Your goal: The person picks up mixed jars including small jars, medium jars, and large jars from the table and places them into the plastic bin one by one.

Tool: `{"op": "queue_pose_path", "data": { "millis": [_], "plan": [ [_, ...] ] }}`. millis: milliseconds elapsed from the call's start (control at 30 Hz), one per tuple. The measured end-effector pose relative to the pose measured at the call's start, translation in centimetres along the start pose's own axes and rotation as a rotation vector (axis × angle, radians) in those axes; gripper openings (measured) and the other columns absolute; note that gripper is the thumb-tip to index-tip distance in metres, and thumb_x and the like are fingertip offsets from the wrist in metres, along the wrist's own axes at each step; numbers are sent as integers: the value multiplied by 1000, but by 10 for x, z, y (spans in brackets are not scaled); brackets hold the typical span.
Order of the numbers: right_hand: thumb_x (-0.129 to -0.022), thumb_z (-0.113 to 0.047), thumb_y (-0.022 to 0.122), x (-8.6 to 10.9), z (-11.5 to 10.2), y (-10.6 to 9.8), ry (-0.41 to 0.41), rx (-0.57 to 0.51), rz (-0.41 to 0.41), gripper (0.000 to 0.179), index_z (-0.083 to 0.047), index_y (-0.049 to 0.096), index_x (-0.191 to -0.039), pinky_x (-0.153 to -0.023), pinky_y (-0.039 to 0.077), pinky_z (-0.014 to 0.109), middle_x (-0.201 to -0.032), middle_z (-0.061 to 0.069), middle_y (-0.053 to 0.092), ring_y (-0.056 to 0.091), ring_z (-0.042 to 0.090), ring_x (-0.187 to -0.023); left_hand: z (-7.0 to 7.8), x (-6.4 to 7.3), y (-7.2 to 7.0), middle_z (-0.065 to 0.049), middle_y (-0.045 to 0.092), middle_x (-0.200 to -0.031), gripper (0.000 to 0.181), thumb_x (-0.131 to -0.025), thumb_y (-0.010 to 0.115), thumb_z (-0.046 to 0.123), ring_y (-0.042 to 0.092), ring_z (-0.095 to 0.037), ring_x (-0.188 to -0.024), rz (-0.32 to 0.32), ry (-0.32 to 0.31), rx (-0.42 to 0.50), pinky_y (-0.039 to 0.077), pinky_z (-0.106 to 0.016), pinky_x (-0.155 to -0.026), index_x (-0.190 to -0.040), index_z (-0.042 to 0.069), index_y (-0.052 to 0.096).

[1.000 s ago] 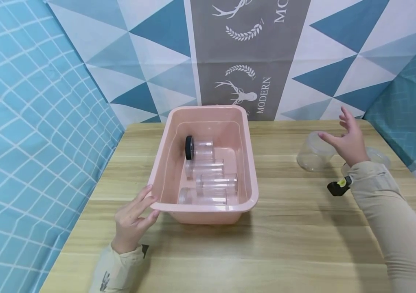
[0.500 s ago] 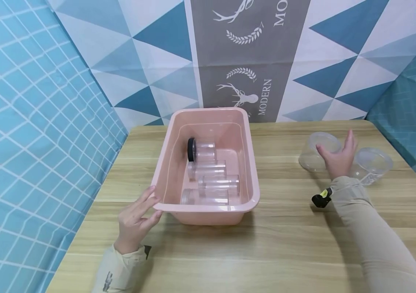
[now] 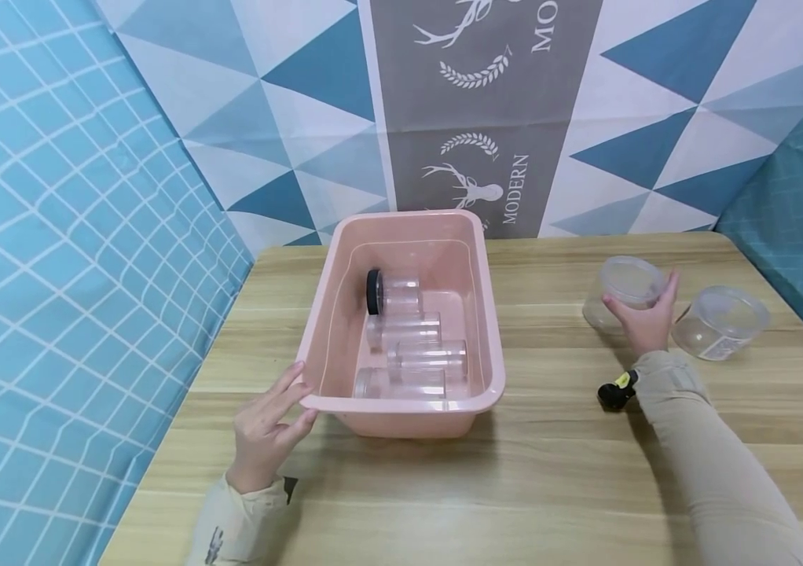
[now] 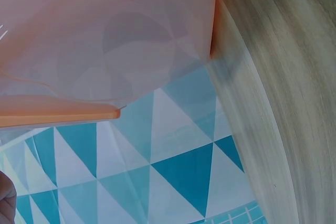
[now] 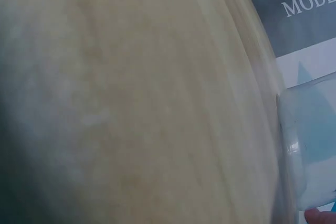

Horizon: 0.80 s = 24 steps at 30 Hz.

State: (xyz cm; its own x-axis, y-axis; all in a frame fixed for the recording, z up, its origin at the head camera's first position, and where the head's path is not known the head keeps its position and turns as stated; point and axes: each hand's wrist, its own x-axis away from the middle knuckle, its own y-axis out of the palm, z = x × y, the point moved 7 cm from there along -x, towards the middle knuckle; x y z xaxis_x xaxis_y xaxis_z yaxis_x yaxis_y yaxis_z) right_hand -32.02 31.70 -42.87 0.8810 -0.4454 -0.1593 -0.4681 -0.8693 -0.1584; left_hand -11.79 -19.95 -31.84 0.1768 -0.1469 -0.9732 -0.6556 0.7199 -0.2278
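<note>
My left hand (image 3: 263,432) rests at the near-left corner of a pink plastic tub (image 3: 401,406), its fairly straight fingers and thumb touching the rim. On the table's right side, my right hand (image 3: 645,318) grips a clear round plastic jar (image 3: 628,275), thumb on the near side and fingers round the right. The jar stands upright, lidded, its lower part partly behind the hand. A fingertip (image 5: 321,216) shows beside this jar in the right wrist view. A second clear jar (image 3: 727,314) with a label stands just to the right. The tub wall (image 4: 105,35) fills much of the left wrist view.
Inside the tub lie several clear cylindrical jars (image 3: 426,358) on their sides, one with a black lid (image 3: 375,292). A patterned cloth (image 3: 317,110) hangs behind the wood-grain table (image 3: 550,487), with blue checked cloth (image 3: 55,236) on the left.
My right hand has come down and left from above the jars, and now its thumb and fingers close round the left one. My left hand stays at the tub's corner.
</note>
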Motion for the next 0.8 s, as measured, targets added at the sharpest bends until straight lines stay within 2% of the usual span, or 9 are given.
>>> {"op": "queue_pose_path", "data": {
  "millis": [233,467,633,800],
  "plan": [
    [-79,-16,75,-5,-1,0,19,28,-4,99,-11,8,-153,-113,17,28,-155,15,20,24,22,-138,0,0,0,-25,69,-84,51,-94,59,41,63,-34,-52,2,-4,-4,46,-36,-42,-72,-3,70],
    [-81,-18,73,-10,-8,-2,44,39,14,95,-14,10,-152,-112,20,30,-154,13,22,27,23,-136,0,-1,0,-24,69,-85,50,-94,60,41,63,-33,-52,4,-6,-1,47,-36,-43,-73,-3,70],
    [-80,-17,73,-14,-20,-5,11,24,25,94,-14,13,-152,-110,22,26,-152,11,24,29,20,-133,0,-1,-1,-25,69,-84,50,-94,60,41,63,-33,-51,-4,-7,2,46,-35,-42,-73,-3,70],
    [-80,-19,72,-17,-32,-12,-10,55,22,94,-16,11,-152,-109,21,26,-153,10,23,28,19,-133,0,-1,-1,-26,69,-84,50,-94,60,41,63,-31,-51,-15,-12,9,45,-35,-42,-73,-4,70]
  ]
}}
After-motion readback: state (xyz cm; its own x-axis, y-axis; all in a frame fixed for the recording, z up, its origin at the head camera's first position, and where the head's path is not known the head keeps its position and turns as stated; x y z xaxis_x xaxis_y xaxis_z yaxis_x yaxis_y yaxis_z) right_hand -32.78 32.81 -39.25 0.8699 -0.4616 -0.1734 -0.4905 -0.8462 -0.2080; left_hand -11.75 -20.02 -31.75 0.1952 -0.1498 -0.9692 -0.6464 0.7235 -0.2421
